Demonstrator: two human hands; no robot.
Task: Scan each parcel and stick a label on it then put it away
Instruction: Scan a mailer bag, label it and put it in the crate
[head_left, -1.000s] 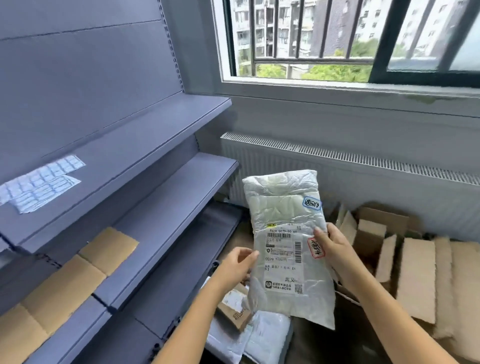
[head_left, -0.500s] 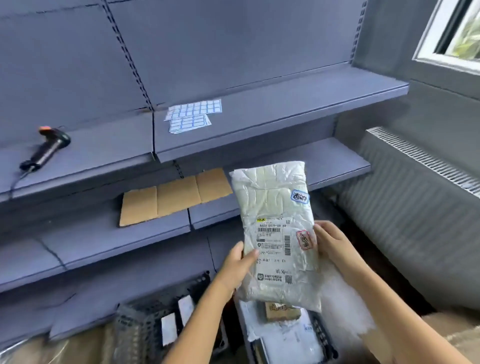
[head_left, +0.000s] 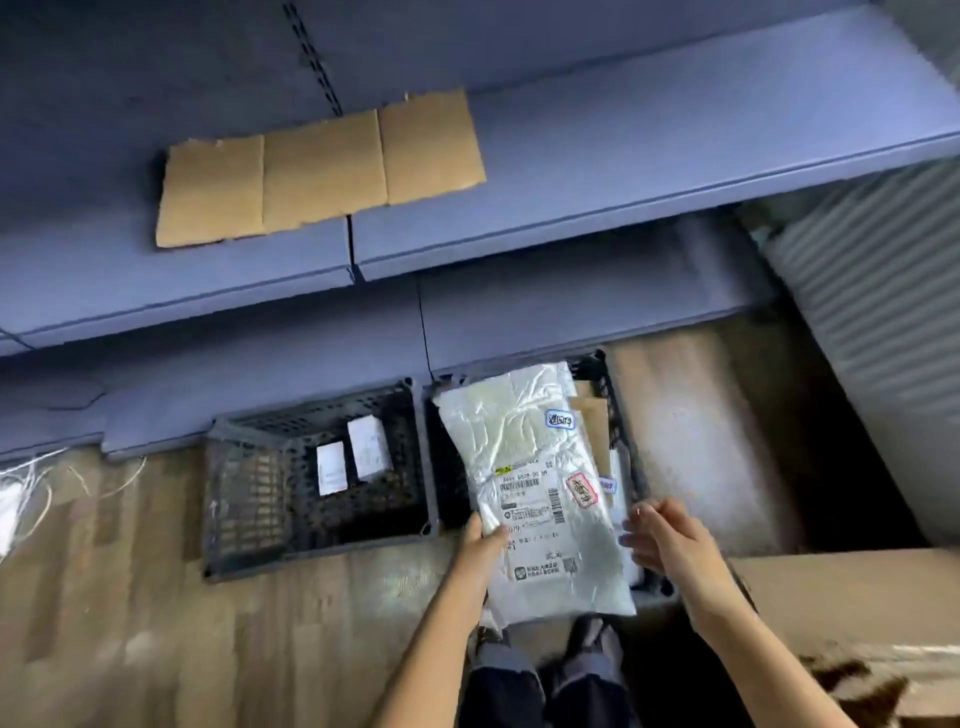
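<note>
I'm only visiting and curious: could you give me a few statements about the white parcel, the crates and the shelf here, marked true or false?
1. The left hand grips the white parcel at its lower left edge. True.
2. The parcel is held over the crate on the left. False: it is over the right crate; the left crate holds two small white boxes.
3. Flattened cardboard lies on a shelf above the crates. True.
4. The parcel bears no stickers. False: it carries a blue-edged sticker and a red-edged sticker beside its printed label.
</note>
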